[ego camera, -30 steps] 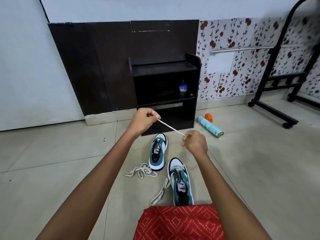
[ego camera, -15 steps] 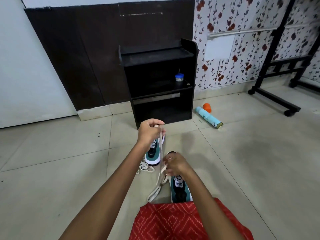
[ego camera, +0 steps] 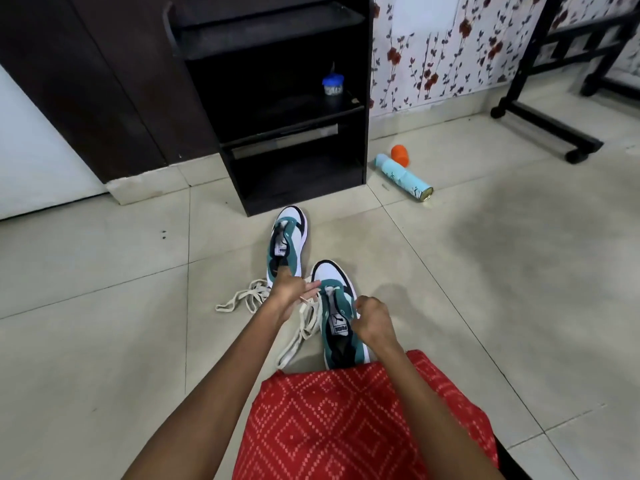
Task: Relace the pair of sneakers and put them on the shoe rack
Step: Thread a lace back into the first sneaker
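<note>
Head view, looking down at a tiled floor point(ego camera: 104, 323) where a person sits with two teal-and-white sneakers just ahead of their knees. Furthest left, a loose lace point(ego camera: 239, 301) lies heaped on the tiles against the far sneaker point(ego camera: 289, 244), probably set aside for that shoe's turn. The left hand point(ego camera: 289, 294) reaches over it, fingers stretched toward the near sneaker point(ego camera: 337, 306). Its grip seems to pinch the tip of a second lace point(ego camera: 304, 329), which trails down that shoe's left side, apparently ready to feed an eyelet. At the shoe's right edge the right hand point(ego camera: 372, 322) is curled. Whether its grip pinches lace or upper cannot be told, though it likely steadies the shoe. Only the lowest eyelets look threaded, so lacing seems barely begun. Just beyond the far sneaker's toe stands the black shoe rack point(ego camera: 294, 161); both shoes are on the floor, not on it. Further right, a spray can point(ego camera: 403, 176) and an orange cap point(ego camera: 400, 155) lie on the tiles.
</note>
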